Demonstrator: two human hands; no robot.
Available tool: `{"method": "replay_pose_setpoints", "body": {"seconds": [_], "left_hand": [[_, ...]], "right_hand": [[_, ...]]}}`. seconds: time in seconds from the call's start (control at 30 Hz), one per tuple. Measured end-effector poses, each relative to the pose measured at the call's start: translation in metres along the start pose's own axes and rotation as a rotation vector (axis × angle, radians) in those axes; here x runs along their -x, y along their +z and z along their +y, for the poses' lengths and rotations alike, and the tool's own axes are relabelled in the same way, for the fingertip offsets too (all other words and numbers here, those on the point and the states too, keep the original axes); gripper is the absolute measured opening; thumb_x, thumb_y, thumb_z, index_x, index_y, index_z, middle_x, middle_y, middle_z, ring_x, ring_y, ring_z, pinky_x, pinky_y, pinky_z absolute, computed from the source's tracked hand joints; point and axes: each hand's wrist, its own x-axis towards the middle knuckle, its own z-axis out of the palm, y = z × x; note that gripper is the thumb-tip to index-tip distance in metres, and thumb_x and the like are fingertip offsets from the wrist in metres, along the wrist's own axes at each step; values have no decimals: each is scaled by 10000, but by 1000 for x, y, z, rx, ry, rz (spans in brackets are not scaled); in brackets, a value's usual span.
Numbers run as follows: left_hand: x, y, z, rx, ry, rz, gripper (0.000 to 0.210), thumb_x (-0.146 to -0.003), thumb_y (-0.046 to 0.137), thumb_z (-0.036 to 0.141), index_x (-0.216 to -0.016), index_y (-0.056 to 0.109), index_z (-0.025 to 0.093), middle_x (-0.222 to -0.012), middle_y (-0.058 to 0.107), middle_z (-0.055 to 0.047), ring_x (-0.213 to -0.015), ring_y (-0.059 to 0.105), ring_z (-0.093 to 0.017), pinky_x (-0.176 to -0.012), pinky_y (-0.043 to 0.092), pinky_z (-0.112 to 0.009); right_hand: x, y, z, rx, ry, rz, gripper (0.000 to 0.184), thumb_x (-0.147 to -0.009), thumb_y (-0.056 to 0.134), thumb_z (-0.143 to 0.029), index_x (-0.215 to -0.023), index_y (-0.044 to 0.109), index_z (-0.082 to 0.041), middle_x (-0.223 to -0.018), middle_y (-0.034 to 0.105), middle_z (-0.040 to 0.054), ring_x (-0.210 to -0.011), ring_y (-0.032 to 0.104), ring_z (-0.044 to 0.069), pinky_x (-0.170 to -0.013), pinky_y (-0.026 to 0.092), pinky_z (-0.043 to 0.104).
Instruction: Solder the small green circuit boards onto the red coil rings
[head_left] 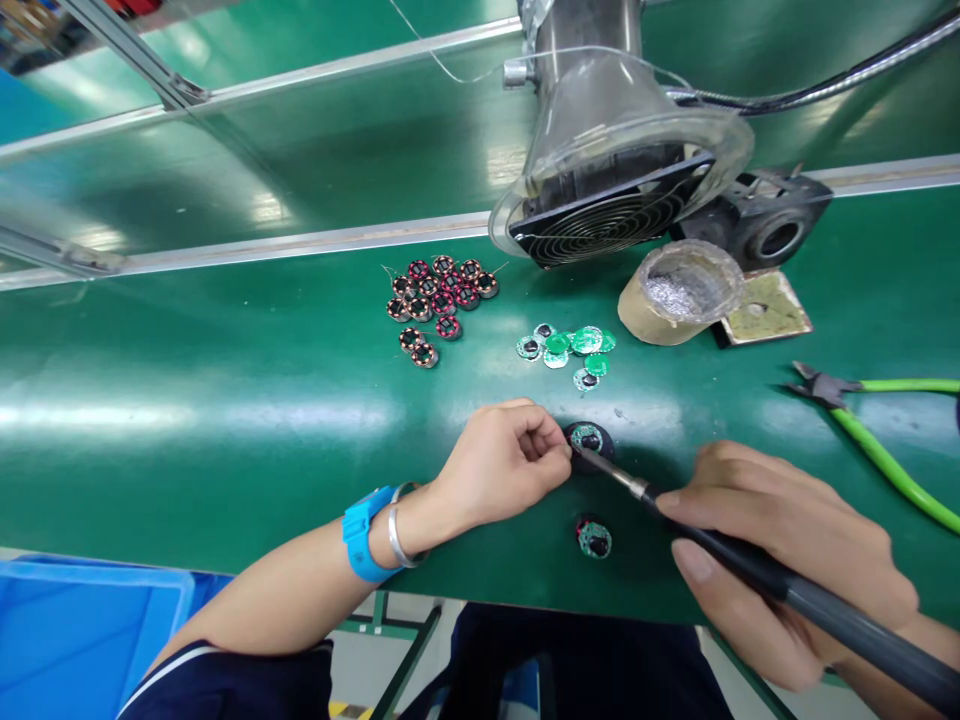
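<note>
My left hand [506, 455] is closed in a pinch at the left edge of a small round green circuit board [589, 437]. What its fingertips hold, if anything, is hidden. The board lies on a black round base [606, 455]. My right hand [802, 530] grips a soldering iron [724, 555] by its black handle, and the metal tip meets the board near my left fingertips. Below, close to the table's front edge, sits another round board [595, 539] with a black blob and a bit of red at its side.
Loose round boards [586, 341] and copper-wound coils [444, 283] lie further back. A fume extractor [600, 190] overhangs the table by a cup of silvery material [679, 290], a sponge tray [769, 308] and an iron stand [780, 225]. Green-handled cutters [874, 430] lie right; a blue bin [82, 630] stands lower left.
</note>
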Motion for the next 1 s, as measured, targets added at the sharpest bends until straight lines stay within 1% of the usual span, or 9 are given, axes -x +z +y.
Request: {"method": "replay_pose_setpoints", "body": {"seconds": [0.3, 0.43, 0.63, 0.7, 0.77, 0.83, 0.9, 0.97, 1.0], "left_hand": [[0, 1, 0, -3, -14, 7, 46, -689, 611, 176, -656, 630, 152, -650, 569, 22, -527, 483, -62, -487, 392, -189], [0, 0, -2, 2, -11, -1, 46, -692, 613, 180, -660, 633, 153, -651, 567, 22, -532, 485, -64, -492, 396, -191], [0, 0, -1, 13, -13, -3, 30, -682, 616, 163, -669, 640, 151, -653, 574, 23, -529, 479, -59, -490, 394, -185], [0, 0, -2, 21, -13, -8, 29, -683, 617, 156, -674, 643, 149, -656, 579, 22, -533, 481, -58, -490, 394, -181], [0, -1, -2, 27, -12, -11, 31, -688, 620, 152, -680, 649, 147, -666, 588, 18, -540, 485, -57, -493, 398, -177], [0, -1, -3, 36, -8, -14, 38, -697, 622, 149, -690, 659, 147, -682, 598, 14, -546, 491, -55, -498, 406, -174], [0, -2, -4, 48, -1, -19, 47, -709, 623, 150, -703, 669, 146, -697, 607, 11, -546, 498, -52, -502, 415, -173], [0, -2, -6, 56, 8, -21, 53, -719, 623, 149, -714, 675, 145, -715, 614, 8, -547, 502, -49, -503, 419, -171], [0, -3, -6, 59, 13, -22, 56, -724, 621, 145, -722, 677, 145, -725, 617, 7, -547, 503, -46, -502, 418, -169]], "right_hand": [[-1, -2, 2, -12, -11, 46, 332, -721, 553, -47, -1022, 639, -155, -659, 549, 19, -540, 504, 129, -465, 426, 305], [-1, 0, 2, -5, -16, 32, 296, -726, 550, -55, -994, 634, -149, -648, 544, 15, -531, 500, 127, -466, 423, 306], [-3, -2, 3, -7, -29, 30, 341, -736, 547, -43, -1041, 630, -171, -669, 553, 17, -542, 515, 137, -476, 432, 319], [-3, -7, 8, 71, -53, 67, 362, -749, 574, -60, -1076, 633, -201, -714, 567, 23, -582, 541, 150, -502, 448, 329], [-4, -13, 16, 278, -45, 197, 373, -782, 603, -110, -1126, 632, -249, -793, 591, 41, -667, 574, 189, -581, 483, 366], [-4, -19, 26, 520, 48, 283, 367, -835, 604, -172, -1184, 612, -285, -895, 629, 66, -789, 607, 249, -699, 510, 425], [-3, -22, 34, 653, 174, 226, 380, -886, 566, -186, -1251, 571, -293, -1045, 663, 81, -932, 634, 286, -825, 518, 452], [-3, -21, 38, 652, 172, 163, 407, -892, 571, -151, -1281, 554, -270, -1121, 674, 80, -967, 658, 253, -841, 534, 382], [-3, -19, 38, 621, 128, 152, 415, -885, 580, -124, -1278, 557, -254, -1091, 685, 74, -913, 669, 219, -803, 540, 336]]}}
